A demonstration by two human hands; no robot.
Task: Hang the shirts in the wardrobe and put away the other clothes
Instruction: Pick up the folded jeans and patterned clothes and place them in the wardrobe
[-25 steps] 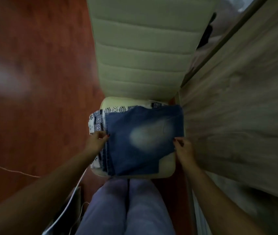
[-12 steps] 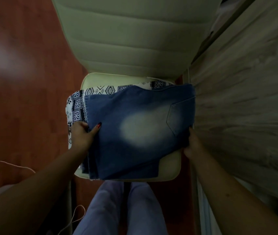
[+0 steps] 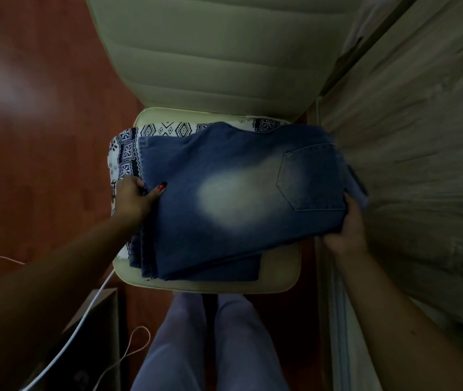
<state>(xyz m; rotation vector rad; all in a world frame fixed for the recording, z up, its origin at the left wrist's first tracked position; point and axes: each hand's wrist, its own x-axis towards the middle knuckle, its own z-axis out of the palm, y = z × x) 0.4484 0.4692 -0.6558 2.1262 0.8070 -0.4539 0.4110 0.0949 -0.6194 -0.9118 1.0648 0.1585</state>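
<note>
Folded jeans (image 3: pixel 238 198) sit higher off the chair seat (image 3: pixel 281 275) than half a second ago, right end closer to the wardrobe panel (image 3: pixel 422 136). Left hand (image 3: pixel 134 196) pinches the left edge, thumb on top. Right hand (image 3: pixel 346 230) grips the right end from below. Risk: lower layers sag at the seat's front-left corner and could unfold. Patterned cloth (image 3: pixel 128 153) underneath, along the left and back edges, might drag off.

Dim, underexposed view; soft blur, wide-angle bending at edges
</note>
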